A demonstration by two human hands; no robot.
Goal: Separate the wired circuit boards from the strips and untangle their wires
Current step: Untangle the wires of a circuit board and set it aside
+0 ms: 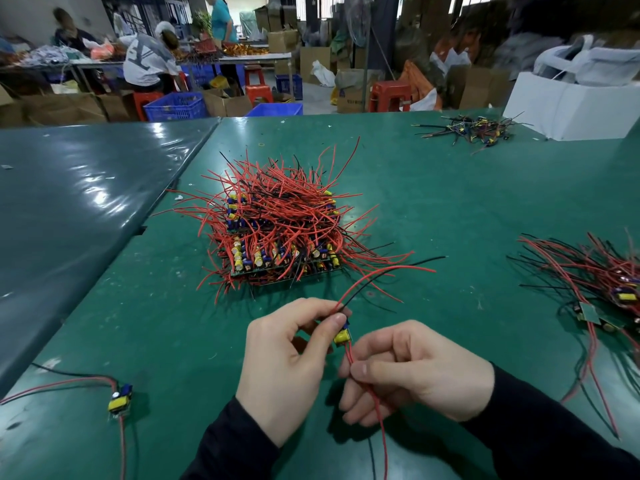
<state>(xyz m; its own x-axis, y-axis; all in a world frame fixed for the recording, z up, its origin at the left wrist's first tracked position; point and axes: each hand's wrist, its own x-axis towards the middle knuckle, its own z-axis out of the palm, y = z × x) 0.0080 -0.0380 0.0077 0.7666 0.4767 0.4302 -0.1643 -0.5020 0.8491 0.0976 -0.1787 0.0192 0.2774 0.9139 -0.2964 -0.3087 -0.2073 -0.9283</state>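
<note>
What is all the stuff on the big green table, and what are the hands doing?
Big pile of boards: one, red and black wires, table middle.
Small board: one, yellow and blue parts, held between both hands.
Loose board: one, yellow and blue, near left.
Side pile: one, red and black wires, right edge.
Far heap: one, dark wires, back right.
White box: one, back right corner.
Table: green.
Left hand: pinches the small board.
Right hand: pinches its red wires.

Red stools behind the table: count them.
4 at least: one stool beside the seated worker, two near the middle, one right. Others may be hidden by clutter.
</note>
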